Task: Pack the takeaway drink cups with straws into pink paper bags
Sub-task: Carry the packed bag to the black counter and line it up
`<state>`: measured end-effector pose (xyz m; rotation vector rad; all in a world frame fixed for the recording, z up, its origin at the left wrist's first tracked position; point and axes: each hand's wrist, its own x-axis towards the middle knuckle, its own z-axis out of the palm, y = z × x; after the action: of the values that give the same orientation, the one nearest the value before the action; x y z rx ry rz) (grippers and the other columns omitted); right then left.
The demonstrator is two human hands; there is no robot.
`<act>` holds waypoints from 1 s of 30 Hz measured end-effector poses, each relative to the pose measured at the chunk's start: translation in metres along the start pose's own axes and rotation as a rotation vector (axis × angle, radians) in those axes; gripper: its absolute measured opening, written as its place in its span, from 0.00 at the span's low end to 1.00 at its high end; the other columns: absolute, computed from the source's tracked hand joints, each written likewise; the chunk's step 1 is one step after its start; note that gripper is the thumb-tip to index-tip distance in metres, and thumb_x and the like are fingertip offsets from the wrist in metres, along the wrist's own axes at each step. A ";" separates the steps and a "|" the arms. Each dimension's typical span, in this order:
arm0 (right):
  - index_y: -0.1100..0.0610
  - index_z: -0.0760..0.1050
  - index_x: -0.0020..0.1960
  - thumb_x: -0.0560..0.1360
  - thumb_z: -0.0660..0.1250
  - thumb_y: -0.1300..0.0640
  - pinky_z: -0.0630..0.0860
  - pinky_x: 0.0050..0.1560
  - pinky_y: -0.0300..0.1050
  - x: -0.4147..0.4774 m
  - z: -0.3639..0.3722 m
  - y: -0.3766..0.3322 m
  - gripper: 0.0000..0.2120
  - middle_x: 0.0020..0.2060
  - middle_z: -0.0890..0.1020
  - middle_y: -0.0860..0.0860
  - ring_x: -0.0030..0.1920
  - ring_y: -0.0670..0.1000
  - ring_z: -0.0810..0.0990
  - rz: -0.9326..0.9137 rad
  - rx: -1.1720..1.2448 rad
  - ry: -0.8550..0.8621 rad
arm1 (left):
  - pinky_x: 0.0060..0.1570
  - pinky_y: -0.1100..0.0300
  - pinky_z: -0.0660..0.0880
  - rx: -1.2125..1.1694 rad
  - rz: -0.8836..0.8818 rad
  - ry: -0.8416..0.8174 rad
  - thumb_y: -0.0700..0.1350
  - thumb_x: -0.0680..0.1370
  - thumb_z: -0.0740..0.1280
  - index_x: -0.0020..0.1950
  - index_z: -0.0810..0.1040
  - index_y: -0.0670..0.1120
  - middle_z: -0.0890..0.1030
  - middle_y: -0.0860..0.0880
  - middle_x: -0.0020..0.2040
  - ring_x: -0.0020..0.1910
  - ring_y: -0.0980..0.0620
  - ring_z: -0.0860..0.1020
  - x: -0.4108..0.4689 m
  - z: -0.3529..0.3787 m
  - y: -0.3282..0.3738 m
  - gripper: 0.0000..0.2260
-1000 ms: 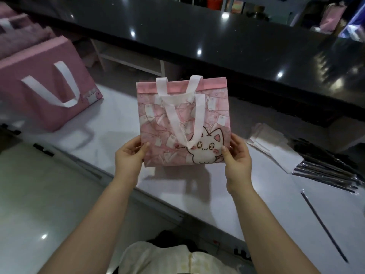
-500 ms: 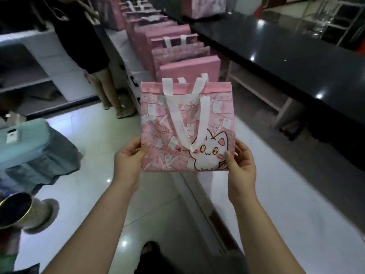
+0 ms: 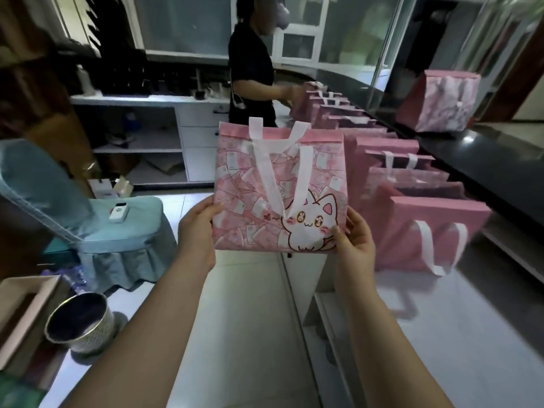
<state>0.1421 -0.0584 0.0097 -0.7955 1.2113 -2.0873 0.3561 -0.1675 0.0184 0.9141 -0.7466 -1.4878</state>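
I hold a pink bag upright in front of me; it has white handles and a white cartoon cat printed at its lower right. My left hand grips its lower left edge and my right hand grips its lower right corner. The bag looks flat and hangs in the air over the floor, left of the white counter. No drink cups or straws are in view.
A row of pink bags stands along the white counter toward the back, beside a black counter. A person in black works at the far bags. A blue-covered chair and a metal bin stand left.
My view has swung left from the counter with the straws toward the room and the row of bags. Both hands keep the same grip on the cat bag.
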 end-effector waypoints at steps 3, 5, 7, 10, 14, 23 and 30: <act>0.53 0.76 0.58 0.77 0.63 0.71 0.80 0.44 0.39 0.028 0.046 0.018 0.17 0.46 0.86 0.47 0.47 0.45 0.83 -0.012 0.036 0.022 | 0.39 0.52 0.81 -0.026 0.020 -0.003 0.38 0.70 0.72 0.45 0.86 0.49 0.86 0.43 0.45 0.42 0.45 0.85 0.047 -0.006 0.023 0.08; 0.52 0.76 0.58 0.77 0.63 0.71 0.80 0.43 0.38 0.045 0.066 0.025 0.17 0.46 0.86 0.47 0.47 0.45 0.83 -0.033 0.028 0.044 | 0.43 0.48 0.82 -0.022 0.018 -0.011 0.39 0.72 0.72 0.50 0.85 0.48 0.86 0.44 0.47 0.45 0.45 0.85 0.076 -0.004 0.034 0.09; 0.53 0.76 0.59 0.77 0.63 0.71 0.80 0.45 0.38 0.061 0.079 0.027 0.17 0.48 0.86 0.47 0.49 0.46 0.83 -0.060 0.008 0.058 | 0.46 0.47 0.81 -0.026 0.007 -0.027 0.39 0.73 0.72 0.56 0.83 0.45 0.85 0.43 0.50 0.48 0.44 0.84 0.102 0.004 0.043 0.12; 0.54 0.75 0.62 0.77 0.64 0.69 0.81 0.51 0.45 0.088 0.089 0.022 0.17 0.49 0.85 0.48 0.54 0.51 0.82 -0.074 -0.031 0.089 | 0.47 0.48 0.81 -0.020 -0.021 -0.088 0.39 0.73 0.71 0.60 0.81 0.43 0.85 0.42 0.53 0.50 0.44 0.84 0.137 0.025 0.051 0.14; 0.58 0.73 0.66 0.77 0.64 0.70 0.78 0.59 0.53 0.130 0.093 0.007 0.19 0.54 0.83 0.52 0.59 0.57 0.80 -0.102 -0.058 0.128 | 0.43 0.52 0.82 -0.041 -0.037 -0.154 0.39 0.75 0.71 0.57 0.82 0.45 0.86 0.45 0.49 0.48 0.47 0.85 0.176 0.068 0.056 0.12; 0.53 0.73 0.63 0.77 0.62 0.72 0.79 0.49 0.38 0.229 0.059 -0.016 0.20 0.51 0.82 0.46 0.52 0.43 0.81 -0.213 -0.259 0.172 | 0.41 0.53 0.81 -0.094 -0.052 -0.256 0.37 0.75 0.70 0.57 0.83 0.43 0.86 0.44 0.46 0.44 0.47 0.85 0.235 0.176 0.031 0.11; 0.51 0.74 0.64 0.73 0.69 0.69 0.82 0.50 0.50 0.323 0.029 -0.053 0.23 0.52 0.83 0.44 0.54 0.49 0.82 -0.217 -0.274 0.164 | 0.39 0.53 0.81 -0.113 -0.049 -0.306 0.38 0.75 0.70 0.55 0.83 0.44 0.86 0.43 0.46 0.44 0.46 0.85 0.283 0.281 0.021 0.10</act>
<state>-0.0558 -0.2903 0.1333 -0.9274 1.5873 -2.2235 0.1174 -0.4641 0.1383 0.6299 -0.8553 -1.7176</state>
